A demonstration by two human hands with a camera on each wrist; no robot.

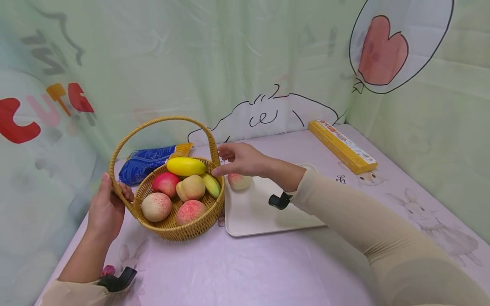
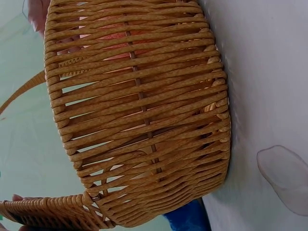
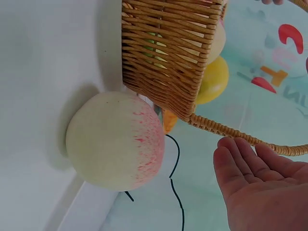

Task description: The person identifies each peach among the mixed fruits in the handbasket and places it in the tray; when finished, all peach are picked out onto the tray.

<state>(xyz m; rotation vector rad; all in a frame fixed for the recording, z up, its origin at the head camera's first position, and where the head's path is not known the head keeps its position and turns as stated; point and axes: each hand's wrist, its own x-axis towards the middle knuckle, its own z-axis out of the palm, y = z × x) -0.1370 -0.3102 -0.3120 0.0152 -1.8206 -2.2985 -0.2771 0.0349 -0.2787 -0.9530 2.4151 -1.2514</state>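
A wicker basket (image 1: 191,231) stands at the left of the table, holding several fruits: a yellow fruit (image 1: 185,166), a red fruit (image 1: 166,184), a pale speckled peach (image 1: 156,207) and a pink peach (image 1: 191,212) among them. My left hand (image 1: 106,212) grips the left side of its arched handle (image 1: 160,119), thumb in front. Beside the handle's right side is my right hand (image 1: 245,159), fingers extended, holding nothing; the right wrist view shows its fingertips (image 3: 226,143) at the handle, contact unclear. Below that hand, another peach (image 3: 113,142) sits on a white tray (image 1: 264,221).
Behind the basket lies a blue and yellow packet (image 1: 147,160). A long yellow pasta box (image 1: 340,146) lies at the back right. Printed curtains (image 1: 245,51) close off the back and sides of the pink table (image 1: 245,272).
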